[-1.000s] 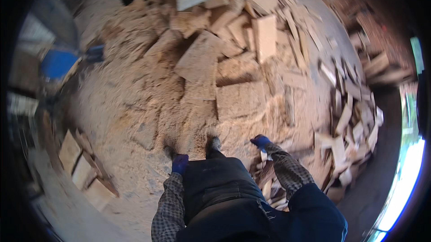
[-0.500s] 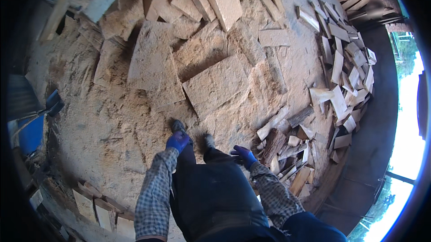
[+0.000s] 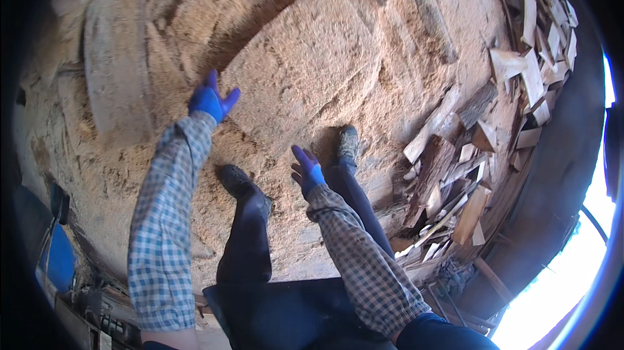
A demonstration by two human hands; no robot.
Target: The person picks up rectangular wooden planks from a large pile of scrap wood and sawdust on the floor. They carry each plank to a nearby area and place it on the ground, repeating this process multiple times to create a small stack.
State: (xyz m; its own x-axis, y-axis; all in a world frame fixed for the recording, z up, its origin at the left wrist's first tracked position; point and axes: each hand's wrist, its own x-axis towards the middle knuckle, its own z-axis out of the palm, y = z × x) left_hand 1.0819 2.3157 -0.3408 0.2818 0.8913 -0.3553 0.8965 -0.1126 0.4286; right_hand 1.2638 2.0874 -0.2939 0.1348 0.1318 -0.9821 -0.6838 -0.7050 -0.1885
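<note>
A wide wooden slab dusted with sawdust lies in front of me. At its left near corner is my left hand in a blue-purple glove, thumb and fingers apart, holding nothing. Whether it touches the wood I cannot tell. My right hand, gloved the same way, hangs below the slab's near edge with its fingers spread and nothing in them. Checked sleeves cover both my forearms. Another dusty slab lies farther left.
Sawdust covers the ground around my boots. To the right lies a heap of split wood pieces, with more offcuts along a dark curved wall. Something blue stands at the lower left.
I have stepped forward and bent down, so the slabs look closer. Both hands have reached forward, the left to the slab's near corner, and my feet are farther apart.
</note>
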